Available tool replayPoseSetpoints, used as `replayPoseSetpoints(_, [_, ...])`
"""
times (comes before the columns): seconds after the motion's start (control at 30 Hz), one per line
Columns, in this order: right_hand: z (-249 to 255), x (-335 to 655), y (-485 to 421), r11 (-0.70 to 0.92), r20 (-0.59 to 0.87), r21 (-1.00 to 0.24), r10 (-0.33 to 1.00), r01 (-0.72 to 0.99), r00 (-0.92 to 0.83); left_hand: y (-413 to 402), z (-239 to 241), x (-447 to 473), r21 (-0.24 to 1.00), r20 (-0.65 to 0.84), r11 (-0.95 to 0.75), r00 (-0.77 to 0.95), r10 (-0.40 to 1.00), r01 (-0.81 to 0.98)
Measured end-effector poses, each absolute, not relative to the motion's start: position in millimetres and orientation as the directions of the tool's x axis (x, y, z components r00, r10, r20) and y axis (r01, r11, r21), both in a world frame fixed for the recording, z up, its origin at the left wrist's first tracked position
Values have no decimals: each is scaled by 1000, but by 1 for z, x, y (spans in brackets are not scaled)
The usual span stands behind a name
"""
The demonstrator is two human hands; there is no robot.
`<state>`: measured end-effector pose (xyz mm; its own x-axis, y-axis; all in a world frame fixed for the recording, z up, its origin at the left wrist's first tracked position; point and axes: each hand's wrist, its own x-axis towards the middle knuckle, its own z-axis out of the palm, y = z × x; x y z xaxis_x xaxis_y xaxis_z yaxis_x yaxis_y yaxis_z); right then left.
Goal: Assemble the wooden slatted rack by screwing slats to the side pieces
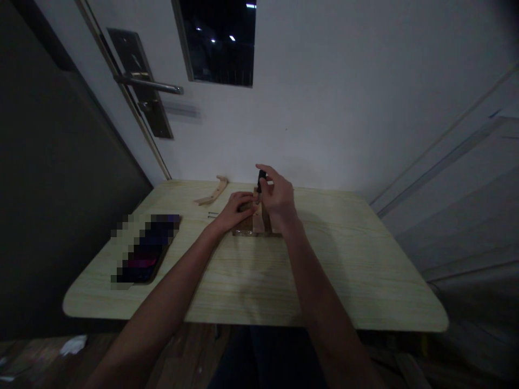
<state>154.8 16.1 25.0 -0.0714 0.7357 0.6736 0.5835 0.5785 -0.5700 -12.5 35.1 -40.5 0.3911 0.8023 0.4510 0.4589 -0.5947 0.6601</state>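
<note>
A small wooden assembly (254, 222) lies flat near the far middle of the pale wooden table (259, 281). My left hand (234, 209) rests on its left part, fingers curled down and pressing on the wood. My right hand (276, 194) is above its right part, fingers pinched round a small black-handled tool (261, 180) that stands upright with its tip down on the wood. A loose curved wooden piece (212, 193) lies to the left behind the assembly. Two thin dark screws or pins (213, 215) lie just left of my left hand.
A dark flat device (146, 249), blurred out, lies on the table's left side. Behind the table is a white door with a metal lever handle (149, 84) and a dark window (221, 40). A dark wall stands at the left.
</note>
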Motion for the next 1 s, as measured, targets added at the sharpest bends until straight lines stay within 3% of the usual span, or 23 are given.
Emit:
replayPoseSetpoints(0.17, [30,153,10,507,679,-523,734,685,-25,36,-42,-13,658,471,-608,387,793,444])
replayPoseSetpoints(0.5, [8,150,30,611,755,-522,656,595,-11,37,-42,-13,652,469,-618,407,784,439])
replayPoseSetpoints(0.63, [7,150,31,619,728,-552,685,559,-39,37,-42,-13,643,472,-622,408,781,447])
replayPoseSetpoints(1.0, [27,150,12,526,676,-546,736,652,-28,40,-50,-14,635,525,-659,400,751,404])
